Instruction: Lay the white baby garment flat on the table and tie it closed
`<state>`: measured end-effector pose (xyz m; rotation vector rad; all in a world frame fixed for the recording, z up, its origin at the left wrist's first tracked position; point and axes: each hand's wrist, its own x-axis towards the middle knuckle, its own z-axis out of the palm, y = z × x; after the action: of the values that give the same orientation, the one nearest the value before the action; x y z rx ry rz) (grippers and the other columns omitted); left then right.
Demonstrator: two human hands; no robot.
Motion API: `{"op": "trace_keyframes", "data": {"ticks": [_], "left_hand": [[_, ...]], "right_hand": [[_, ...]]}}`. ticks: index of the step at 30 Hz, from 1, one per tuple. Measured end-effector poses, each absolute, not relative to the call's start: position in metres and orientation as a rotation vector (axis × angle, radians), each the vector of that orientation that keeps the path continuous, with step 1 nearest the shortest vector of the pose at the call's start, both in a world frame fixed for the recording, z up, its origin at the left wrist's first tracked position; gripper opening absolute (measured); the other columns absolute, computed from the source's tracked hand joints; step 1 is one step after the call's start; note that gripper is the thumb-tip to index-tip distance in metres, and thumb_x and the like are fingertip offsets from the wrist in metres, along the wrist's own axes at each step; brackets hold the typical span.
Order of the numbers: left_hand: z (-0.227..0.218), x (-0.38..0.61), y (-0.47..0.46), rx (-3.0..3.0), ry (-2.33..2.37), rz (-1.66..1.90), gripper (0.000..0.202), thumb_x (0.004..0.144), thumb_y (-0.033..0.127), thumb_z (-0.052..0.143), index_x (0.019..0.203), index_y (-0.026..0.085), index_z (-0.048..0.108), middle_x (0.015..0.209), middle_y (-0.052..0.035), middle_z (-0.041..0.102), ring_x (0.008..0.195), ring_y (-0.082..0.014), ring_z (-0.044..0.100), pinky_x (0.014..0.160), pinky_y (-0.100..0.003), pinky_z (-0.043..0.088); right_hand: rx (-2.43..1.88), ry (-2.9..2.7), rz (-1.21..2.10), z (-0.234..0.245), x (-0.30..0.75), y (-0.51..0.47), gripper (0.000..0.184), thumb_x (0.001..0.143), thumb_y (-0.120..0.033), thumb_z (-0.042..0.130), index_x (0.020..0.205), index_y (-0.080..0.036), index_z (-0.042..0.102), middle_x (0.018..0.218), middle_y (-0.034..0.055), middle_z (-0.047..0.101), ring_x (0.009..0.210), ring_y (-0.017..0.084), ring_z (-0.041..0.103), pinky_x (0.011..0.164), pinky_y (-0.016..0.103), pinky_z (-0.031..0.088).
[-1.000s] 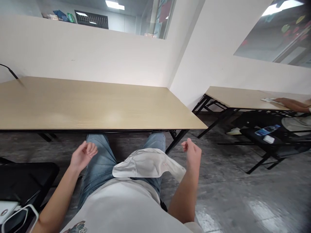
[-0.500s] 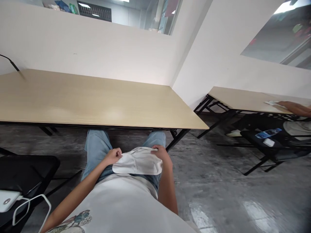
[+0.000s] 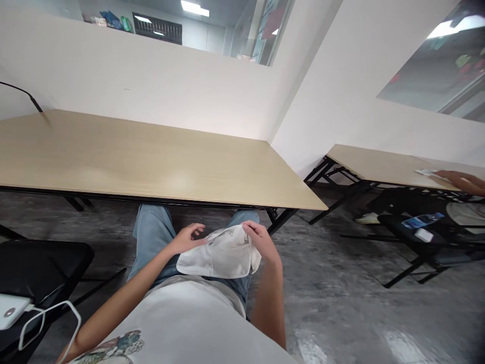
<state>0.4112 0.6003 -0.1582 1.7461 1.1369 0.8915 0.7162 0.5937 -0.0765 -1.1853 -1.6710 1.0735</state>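
A white folded cloth pouch (image 3: 220, 255) lies on my lap over blue jeans, just below the front edge of a light wooden table (image 3: 151, 162). My right hand (image 3: 261, 241) grips the pouch's upper right corner with curled fingers. At the pouch's left edge rests my left hand (image 3: 188, 237), fingers loosely curled and touching the cloth, thumb against its rim.
A black chair (image 3: 38, 263) at my left carries a white device with a white cable (image 3: 45, 316). At the right, another person's hand (image 3: 460, 181) rests on a second table (image 3: 379, 164) above a black chair with small items. Grey floor lies between.
Both hands came down from mid-air onto the pouch on my lap. The right hand has since lifted the pouch's right corner a little.
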Motion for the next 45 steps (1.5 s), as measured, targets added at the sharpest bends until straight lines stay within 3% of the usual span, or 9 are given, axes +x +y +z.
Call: {"op": "trace_keyframes", "data": {"ticks": [2,4,7,11,15,23,30,37,45], "left_hand": [[-0.157,0.435,0.597,1.912,1.066,0.928,0.060,0.081,0.046,0.076,0.133,0.020,0.060,0.128,-0.0126,0.061,0.115,-0.0268,0.059,0.096,-0.037,0.048],[-0.152,0.450,0.595,2.007,0.982,0.969,0.042,0.088,0.041,0.069,0.124,0.020,0.066,0.123,-0.0101,0.064,0.114,-0.0251,0.059,0.101,-0.036,0.044],[-0.140,0.455,0.595,1.976,0.977,0.958,0.022,0.095,0.035,0.057,0.099,0.018,0.069,0.097,-0.0044,0.069,0.092,-0.0205,0.063,0.084,-0.031,0.045],[-0.124,0.438,0.596,1.835,1.054,1.032,0.023,0.097,0.037,0.052,0.093,0.017,0.062,0.086,0.0002,0.063,0.081,-0.0172,0.057,0.073,-0.027,0.040],[-0.101,0.415,0.595,1.755,1.079,1.164,0.027,0.098,0.040,0.051,0.086,0.017,0.057,0.078,0.0025,0.053,0.074,-0.0149,0.050,0.068,-0.026,0.037],[-0.046,0.382,0.592,1.966,1.116,1.267,0.017,0.096,0.029,0.057,0.100,0.018,0.070,0.095,-0.0015,0.068,0.089,-0.0180,0.061,0.079,-0.026,0.042],[-0.015,0.369,0.587,2.082,1.115,1.416,0.023,0.096,0.025,0.059,0.112,0.022,0.076,0.107,-0.0058,0.066,0.101,-0.0197,0.062,0.089,-0.027,0.044],[-0.005,0.357,0.586,2.036,1.257,1.462,0.020,0.089,0.028,0.067,0.105,0.022,0.078,0.097,-0.0046,0.070,0.090,-0.0190,0.063,0.078,-0.027,0.045],[-0.014,0.346,0.585,1.860,1.388,1.394,0.021,0.081,0.036,0.073,0.094,0.020,0.078,0.070,0.0018,0.059,0.066,-0.0142,0.051,0.061,-0.025,0.035]], "right_hand": [[-1.083,-1.689,1.120,-0.063,0.712,0.586,0.033,0.095,-0.048,0.058,0.087,-0.017,0.068,0.085,0.0038,0.061,0.081,0.017,0.053,0.075,0.026,0.041],[-1.006,-1.667,1.163,-0.056,0.711,0.581,0.029,0.096,-0.044,0.059,0.087,-0.018,0.069,0.085,0.0034,0.061,0.080,0.017,0.054,0.075,0.026,0.042],[-0.950,-1.610,1.186,-0.055,0.717,0.577,0.022,0.095,-0.039,0.062,0.095,-0.020,0.073,0.094,0.0046,0.064,0.087,0.018,0.057,0.079,0.027,0.044],[-0.913,-1.620,1.092,-0.061,0.731,0.578,0.022,0.090,-0.027,0.066,0.109,-0.023,0.076,0.106,0.0058,0.066,0.101,0.022,0.060,0.087,0.029,0.046],[-0.973,-1.669,0.934,-0.067,0.737,0.586,0.026,0.084,-0.018,0.063,0.107,-0.022,0.076,0.102,0.0059,0.067,0.098,0.022,0.062,0.085,0.031,0.047],[-1.062,-1.776,0.427,-0.077,0.731,0.602,0.023,0.095,-0.024,0.054,0.100,-0.021,0.076,0.102,0.0086,0.065,0.098,0.021,0.062,0.086,0.034,0.049],[-1.166,-1.699,0.123,-0.084,0.737,0.606,0.029,0.093,-0.020,0.049,0.101,-0.019,0.077,0.099,0.0093,0.060,0.094,0.021,0.060,0.084,0.034,0.050],[-1.196,-1.666,0.233,-0.077,0.740,0.601,0.020,0.094,-0.028,0.056,0.098,-0.018,0.073,0.090,0.0060,0.065,0.079,0.018,0.059,0.072,0.030,0.048],[-1.246,-1.565,0.365,-0.082,0.740,0.602,0.018,0.088,-0.032,0.063,0.097,-0.017,0.067,0.090,0.0053,0.069,0.078,0.018,0.062,0.074,0.029,0.050]]}}
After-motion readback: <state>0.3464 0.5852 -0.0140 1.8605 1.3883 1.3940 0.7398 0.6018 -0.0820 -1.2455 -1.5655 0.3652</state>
